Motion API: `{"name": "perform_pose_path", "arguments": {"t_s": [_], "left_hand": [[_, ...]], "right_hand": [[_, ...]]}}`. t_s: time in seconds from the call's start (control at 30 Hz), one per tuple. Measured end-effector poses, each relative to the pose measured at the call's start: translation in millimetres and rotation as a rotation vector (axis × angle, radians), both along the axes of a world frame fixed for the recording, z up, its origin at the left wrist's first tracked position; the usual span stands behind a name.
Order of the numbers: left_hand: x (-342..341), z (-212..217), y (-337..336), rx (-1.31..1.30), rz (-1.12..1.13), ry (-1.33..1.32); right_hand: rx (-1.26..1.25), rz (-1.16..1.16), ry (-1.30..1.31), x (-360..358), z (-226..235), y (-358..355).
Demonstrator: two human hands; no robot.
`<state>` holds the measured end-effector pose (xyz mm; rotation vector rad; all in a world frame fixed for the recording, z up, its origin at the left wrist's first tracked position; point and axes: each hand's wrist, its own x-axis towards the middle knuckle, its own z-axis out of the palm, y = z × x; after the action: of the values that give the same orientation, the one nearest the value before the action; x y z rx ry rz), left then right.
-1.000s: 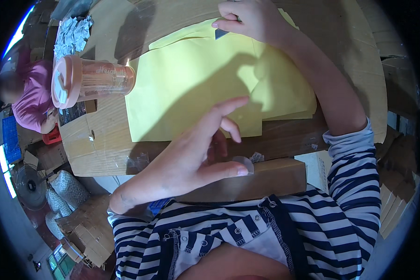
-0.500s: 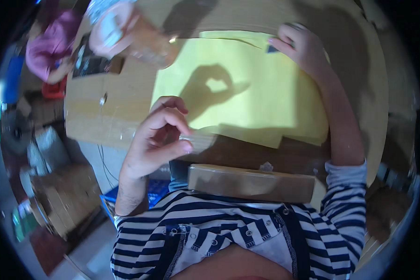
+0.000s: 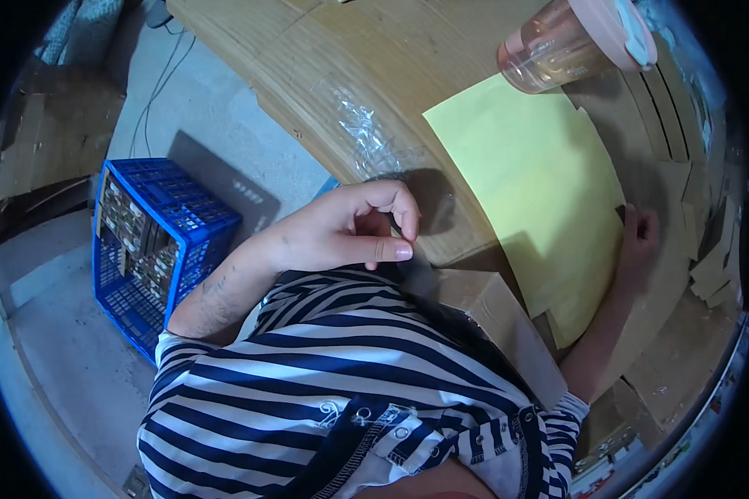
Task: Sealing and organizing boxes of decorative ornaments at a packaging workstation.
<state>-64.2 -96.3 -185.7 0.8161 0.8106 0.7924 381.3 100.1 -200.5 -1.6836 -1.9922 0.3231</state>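
Curling loosely, the left hand hovers over the near edge of the wooden table, thumb and forefinger nearly meeting with nothing visible between them. Farther out, the right hand presses flat on the far edge of the yellow paper sheets, fingers spread, gripping nothing. A pink lidded cup lies tipped beside the paper's corner; a blue crate stands on the floor.

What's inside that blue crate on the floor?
The blue crate holds rows of small packed items, too small to identify. Its lower layers are covered, and the left forearm hides one corner.
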Motion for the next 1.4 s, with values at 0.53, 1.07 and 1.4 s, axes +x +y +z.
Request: {"name": "perform_pose_path", "arguments": {"t_s": [0.53,1.07,1.4], "left_hand": [[22.1,-14.6,-6.3,0.161,0.215,-0.158],[37.3,-7.0,25.9,0.120,0.019,-0.281],[67.2,1.3,58.1,0.197,-0.114,-0.172]], "right_hand": [[-0.638,0.694,-0.164,-143.5,155.2,-124.5],[-0.415,0.276,0.055,-65.6,123.2,-158.8],[-0.372,0.224,0.201,-58.2,112.4,-165.0]]}}
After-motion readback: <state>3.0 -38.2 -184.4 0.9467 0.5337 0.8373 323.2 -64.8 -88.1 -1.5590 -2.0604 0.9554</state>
